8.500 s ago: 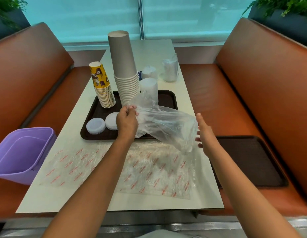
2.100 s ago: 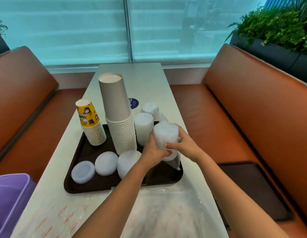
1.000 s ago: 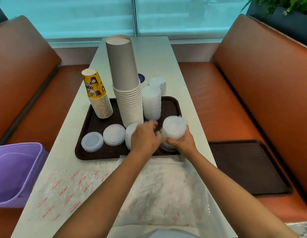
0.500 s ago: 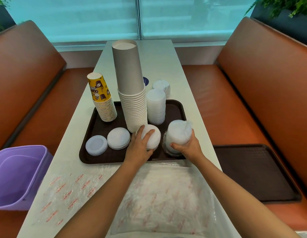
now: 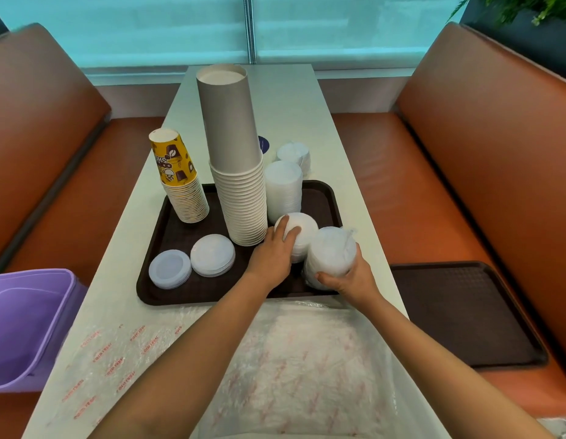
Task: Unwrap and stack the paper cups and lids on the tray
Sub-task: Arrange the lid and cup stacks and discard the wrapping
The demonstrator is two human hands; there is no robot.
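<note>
**Both hands on lid stacks at the tray's near right corner**

On the brown tray (image 5: 155, 282), the left hand (image 5: 273, 253) rests fingers spread over a short lid stack (image 5: 302, 231), not closed round it. Just right, the right hand (image 5: 351, 280) is clamped around a plastic-wrapped lid stack (image 5: 330, 255). Farther back stand the grey cups (image 5: 237, 172) and, to the left, the yellow cups (image 5: 180, 182)

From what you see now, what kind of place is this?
Probably a cafe or fast-food restaurant: a booth table between padded orange benches, a brown tray with stacked paper cups and lids, and another tray on the bench.
</note>
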